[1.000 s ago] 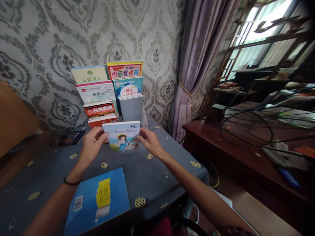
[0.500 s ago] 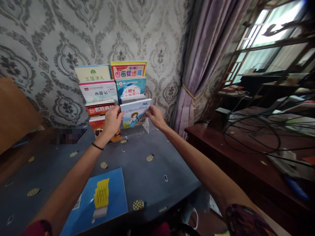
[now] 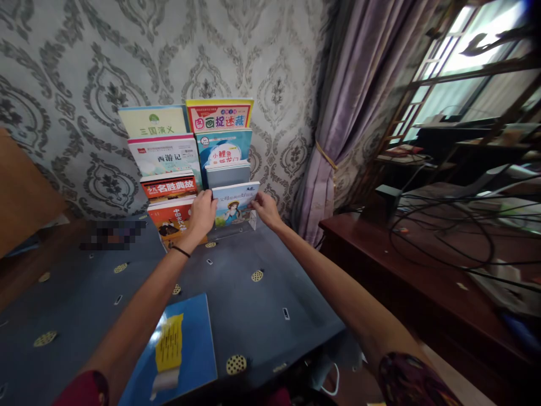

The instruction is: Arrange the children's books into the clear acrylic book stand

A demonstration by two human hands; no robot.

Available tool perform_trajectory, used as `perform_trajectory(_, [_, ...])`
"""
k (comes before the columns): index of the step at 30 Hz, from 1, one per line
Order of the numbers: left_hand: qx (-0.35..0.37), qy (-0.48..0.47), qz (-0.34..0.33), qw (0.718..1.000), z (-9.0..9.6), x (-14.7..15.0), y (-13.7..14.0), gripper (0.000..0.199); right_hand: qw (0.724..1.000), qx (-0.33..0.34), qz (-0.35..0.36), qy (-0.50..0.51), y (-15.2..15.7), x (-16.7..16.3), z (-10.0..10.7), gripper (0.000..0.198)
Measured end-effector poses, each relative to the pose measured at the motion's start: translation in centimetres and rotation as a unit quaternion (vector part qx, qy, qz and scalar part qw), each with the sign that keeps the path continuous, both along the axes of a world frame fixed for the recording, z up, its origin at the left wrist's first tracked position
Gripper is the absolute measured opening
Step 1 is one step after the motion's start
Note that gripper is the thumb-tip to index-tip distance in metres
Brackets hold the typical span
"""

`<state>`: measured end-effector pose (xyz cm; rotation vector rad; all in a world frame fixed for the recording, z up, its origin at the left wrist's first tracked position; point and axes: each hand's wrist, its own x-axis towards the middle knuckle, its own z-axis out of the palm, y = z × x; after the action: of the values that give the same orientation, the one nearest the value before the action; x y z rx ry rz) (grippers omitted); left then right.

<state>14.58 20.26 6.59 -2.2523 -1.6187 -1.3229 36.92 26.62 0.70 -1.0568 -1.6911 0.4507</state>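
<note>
A picture book (image 3: 232,206) with a girl in a yellow hat on its cover stands in the front right tier of a see-through display stand (image 3: 253,221). My left hand (image 3: 203,213) closes on its left edge, and the fingers of my right hand (image 3: 266,208) pinch its right edge. Behind it rise a grey-blue book (image 3: 228,175), a teal book (image 3: 224,149) and a yellow-edged book (image 3: 220,115). To the left, an orange-red book (image 3: 169,217) sits in front, partly covered by my left hand, with a red book (image 3: 171,186), a white book (image 3: 164,158) and a pale book (image 3: 154,121) behind.
A blue book (image 3: 196,332) with a torn yellow label lies on the dark patterned tablecloth (image 3: 253,316) near the front edge. A cardboard piece (image 3: 27,192) is at left. Tangled black cables (image 3: 439,231) cover the reddish cabinet at right, beside a purple curtain (image 3: 325,152).
Both hands have moved the picture book down into the front right tier, so more of the grey-blue book behind it shows. The view has shifted slightly.
</note>
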Motion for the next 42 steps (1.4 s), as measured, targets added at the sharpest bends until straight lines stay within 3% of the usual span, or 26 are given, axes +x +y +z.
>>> perform_trajectory(5, [-0.004,0.036,0.039,0.999,-1.2,0.4,0.6,0.007,0.999,-0.012,-0.037,-0.035,0.1,-0.3,-0.8,0.017])
perform_trajectory(11, [-0.102,0.076,0.086,0.988,-2.1,1.1,0.0,0.018,0.991,0.005,-0.095,-0.097,-0.2,-0.7,-1.0,0.012])
perform_trajectory(25, [-0.232,0.057,0.061,0.969,-4.2,0.8,-0.2,0.035,0.972,-0.054,-0.151,-0.173,-0.4,-2.4,-4.3,0.035])
perform_trajectory(30, [-0.243,0.050,0.048,0.968,-5.5,0.8,0.0,0.036,0.974,-0.057,-0.155,-0.158,-0.6,-2.4,-5.4,0.051])
perform_trajectory(42, [-0.223,0.045,0.037,0.973,-6.6,0.6,0.4,0.039,0.983,-0.032,-0.153,-0.096,-0.6,-2.8,-7.0,0.049])
